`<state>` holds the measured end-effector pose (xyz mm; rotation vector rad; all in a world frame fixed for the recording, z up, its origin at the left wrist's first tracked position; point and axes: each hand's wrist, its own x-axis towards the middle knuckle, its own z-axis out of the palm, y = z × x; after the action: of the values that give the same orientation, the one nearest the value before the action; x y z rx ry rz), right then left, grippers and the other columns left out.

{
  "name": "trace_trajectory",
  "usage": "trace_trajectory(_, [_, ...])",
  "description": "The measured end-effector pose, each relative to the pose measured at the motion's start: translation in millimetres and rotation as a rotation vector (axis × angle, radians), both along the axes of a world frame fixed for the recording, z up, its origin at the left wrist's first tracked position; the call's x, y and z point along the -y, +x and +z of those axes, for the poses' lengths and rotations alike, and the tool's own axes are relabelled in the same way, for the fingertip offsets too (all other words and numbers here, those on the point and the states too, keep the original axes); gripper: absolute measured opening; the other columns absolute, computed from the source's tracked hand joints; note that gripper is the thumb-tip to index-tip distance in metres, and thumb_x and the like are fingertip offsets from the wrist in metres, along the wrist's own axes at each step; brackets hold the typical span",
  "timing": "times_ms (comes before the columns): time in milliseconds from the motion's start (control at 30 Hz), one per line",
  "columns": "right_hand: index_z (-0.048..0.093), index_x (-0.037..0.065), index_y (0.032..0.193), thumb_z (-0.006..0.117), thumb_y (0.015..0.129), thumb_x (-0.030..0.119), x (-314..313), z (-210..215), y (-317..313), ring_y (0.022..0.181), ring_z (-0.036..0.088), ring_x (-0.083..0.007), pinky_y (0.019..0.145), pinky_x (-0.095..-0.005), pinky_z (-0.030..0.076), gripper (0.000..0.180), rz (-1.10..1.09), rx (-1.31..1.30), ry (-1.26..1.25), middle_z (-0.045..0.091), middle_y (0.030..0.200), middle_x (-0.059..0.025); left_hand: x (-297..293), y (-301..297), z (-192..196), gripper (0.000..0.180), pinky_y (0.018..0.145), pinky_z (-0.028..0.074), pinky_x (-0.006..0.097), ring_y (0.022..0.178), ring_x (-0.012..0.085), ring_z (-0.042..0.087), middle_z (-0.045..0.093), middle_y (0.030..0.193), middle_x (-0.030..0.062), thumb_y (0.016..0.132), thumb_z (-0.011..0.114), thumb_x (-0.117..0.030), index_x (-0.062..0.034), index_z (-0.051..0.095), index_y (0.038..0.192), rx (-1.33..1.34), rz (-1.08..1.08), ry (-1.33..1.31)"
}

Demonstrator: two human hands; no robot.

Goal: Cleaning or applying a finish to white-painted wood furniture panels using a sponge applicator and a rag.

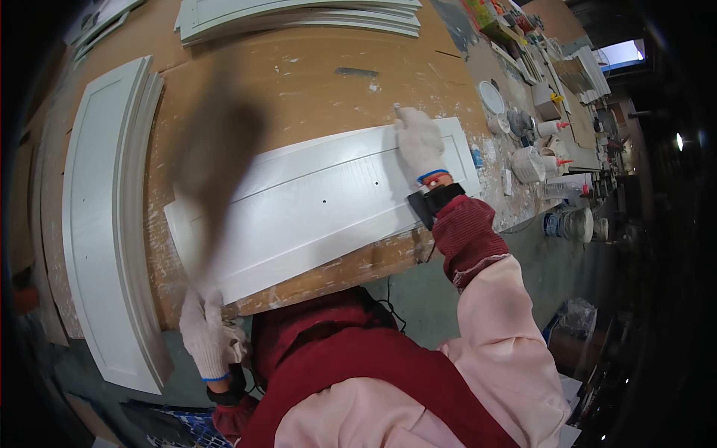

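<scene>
A long white panel (328, 200) with a raised frame and small dark holes lies slantwise on the brown, paint-spotted worktop. My right hand (420, 142), in a white knit glove, rests over its right end. Those fingers are curled closed near the far edge, and what they hold, if anything, is hidden. At the panel's near left corner is my left hand (205, 336), gloved too, its fingers bent together; I cannot make out what is in them. Above it a blurred brown shape (224, 142) covers part of the panel; its kind is unclear.
Stacked white panels (108, 216) stand along the left, with another pile (299, 19) at the far edge. A flat grey strip (356, 72) lies on the worktop (314, 89). Bottles (553, 128), a tub (529, 164) and a round white lid (491, 97) crowd the right side.
</scene>
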<state>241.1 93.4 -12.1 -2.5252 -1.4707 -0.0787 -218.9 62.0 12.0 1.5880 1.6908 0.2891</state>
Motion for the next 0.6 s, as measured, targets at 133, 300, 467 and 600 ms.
trace_trajectory(133, [0.065,0.007,0.111,0.057,0.087,0.026,-1.1,41.6,-66.7,0.104,0.06,-0.0331,0.09,-0.0384,0.046,0.031,0.125,-0.474,-0.164,0.065,0.108,-0.0173,-1.1,3.3,5.3,0.037,0.09,0.044,0.033,0.101,0.0229,0.06,0.065,0.112,0.0171,0.093,0.051,-0.014,0.0003,0.054,0.127,0.093,-0.007,-0.012])
trace_trajectory(300, [0.065,0.005,0.104,0.059,0.087,0.025,54.3,27.1,55.8,0.098,0.061,-0.0349,0.083,-0.0401,0.047,0.027,-0.267,-0.042,-0.044,0.065,0.102,-0.0181,2.2,3.4,1.5,0.042,0.088,0.045,0.035,0.098,0.0274,0.061,0.064,0.11,0.0202,0.091,0.054,-0.023,0.0021,0.053,0.126,0.184,0.044,0.059])
trace_trajectory(467, [0.064,0.005,0.103,0.059,0.086,0.021,78.8,11.8,72.0,0.091,0.062,-0.0354,0.079,-0.0433,0.048,0.024,-0.176,0.053,-0.067,0.065,0.095,-0.0188,1.8,10.2,5.4,0.041,0.089,0.044,0.033,0.099,0.0226,0.06,0.064,0.11,0.0173,0.092,0.053,-0.018,0.0026,0.053,0.127,0.204,0.05,0.027])
trace_trajectory(600, [0.062,0.005,0.106,0.059,0.087,0.021,80.2,34.6,60.0,0.096,0.061,-0.0352,0.081,-0.0436,0.047,0.025,-0.11,-0.252,-0.074,0.064,0.098,-0.0199,3.5,3.6,0.8,0.04,0.087,0.044,0.03,0.097,0.0195,0.057,0.063,0.109,0.0134,0.092,0.052,-0.015,0.0033,0.053,0.128,0.24,0.088,-0.035])
